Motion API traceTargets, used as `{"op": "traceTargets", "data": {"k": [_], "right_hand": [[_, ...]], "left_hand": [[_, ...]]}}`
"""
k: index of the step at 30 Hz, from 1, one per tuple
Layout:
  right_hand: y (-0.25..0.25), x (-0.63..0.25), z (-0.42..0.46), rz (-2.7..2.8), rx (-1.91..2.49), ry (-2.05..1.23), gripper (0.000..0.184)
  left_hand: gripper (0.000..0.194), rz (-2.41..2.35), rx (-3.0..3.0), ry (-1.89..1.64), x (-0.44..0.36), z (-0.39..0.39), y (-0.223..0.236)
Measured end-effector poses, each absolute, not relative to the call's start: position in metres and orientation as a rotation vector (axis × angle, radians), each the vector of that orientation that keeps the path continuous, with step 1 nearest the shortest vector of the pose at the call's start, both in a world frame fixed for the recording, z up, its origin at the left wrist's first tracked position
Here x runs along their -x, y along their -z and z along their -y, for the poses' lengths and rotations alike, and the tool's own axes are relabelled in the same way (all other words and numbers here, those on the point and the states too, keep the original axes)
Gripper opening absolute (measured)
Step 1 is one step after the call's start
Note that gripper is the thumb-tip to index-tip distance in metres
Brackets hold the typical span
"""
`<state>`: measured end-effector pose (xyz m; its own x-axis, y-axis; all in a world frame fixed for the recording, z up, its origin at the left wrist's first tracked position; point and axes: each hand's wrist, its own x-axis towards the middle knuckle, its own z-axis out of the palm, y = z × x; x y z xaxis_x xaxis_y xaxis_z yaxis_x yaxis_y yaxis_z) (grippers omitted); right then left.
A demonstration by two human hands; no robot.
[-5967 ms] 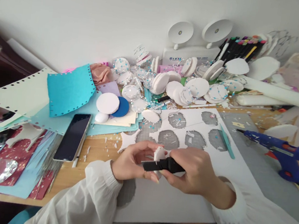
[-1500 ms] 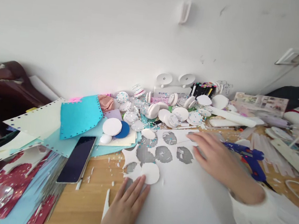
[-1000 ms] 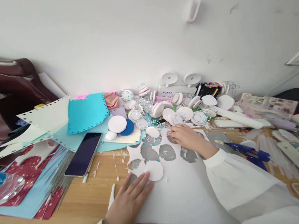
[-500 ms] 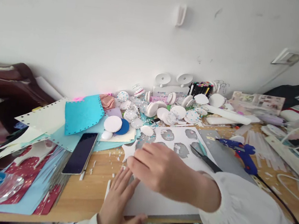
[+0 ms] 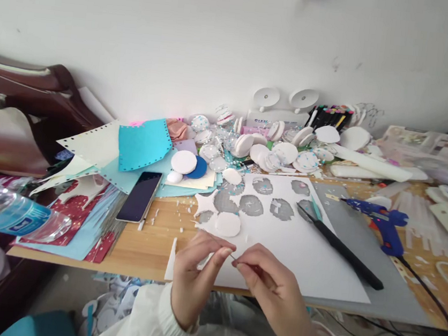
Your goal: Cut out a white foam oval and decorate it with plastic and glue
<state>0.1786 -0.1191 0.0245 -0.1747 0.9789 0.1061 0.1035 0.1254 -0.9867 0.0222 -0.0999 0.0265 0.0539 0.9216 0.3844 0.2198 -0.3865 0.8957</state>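
Near the front edge of the table, my left hand and my right hand face each other, fingertips pinched. A thin, wire-like piece spans the small gap between them; both hands hold it. Beneath and beyond them lies a white sheet with several ragged cut-out holes showing grey below. Just past my left fingers, a white round disc rests on the sheet's left side. On the sheet's right, a black-handled tool with a thin tip lies untouched.
A phone, coloured sheets and a water bottle are on the left. White discs and beaded pieces pile up at the back. A blue glue gun with a black cord lies right, beside clear glue sticks.
My left hand has lifted from lying flat with spread fingers into a pinch. The right hand has come nearer, and the wire-like piece now shows between them. The view has shifted left and down.
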Motion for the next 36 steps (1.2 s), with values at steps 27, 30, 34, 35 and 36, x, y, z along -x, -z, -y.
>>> {"op": "traceTargets", "data": {"k": [27, 30, 34, 35, 36], "right_hand": [[-0.011, -0.177, 0.122, 0.997, 1.13, -1.593, 0.027], [-0.005, -0.184, 0.122, 0.999, 1.142, -1.496, 0.024], [-0.009, -0.209, 0.127, 0.932, 1.166, -1.349, 0.021], [-0.011, -0.218, 0.128, 0.875, 1.172, -1.332, 0.021], [-0.014, -0.227, 0.131, 0.821, 1.187, -1.318, 0.021]], "left_hand": [[0.028, -1.283, -1.713, -1.324, -0.037, 0.095, -0.032], [0.027, -1.289, -1.58, -1.383, -0.034, 0.095, -0.03], [0.026, -1.194, -1.257, -1.569, -0.019, 0.09, -0.045], [0.025, -1.135, -1.188, -1.61, -0.013, 0.088, -0.053], [0.025, -1.073, -1.136, -1.625, -0.007, 0.086, -0.061]]}}
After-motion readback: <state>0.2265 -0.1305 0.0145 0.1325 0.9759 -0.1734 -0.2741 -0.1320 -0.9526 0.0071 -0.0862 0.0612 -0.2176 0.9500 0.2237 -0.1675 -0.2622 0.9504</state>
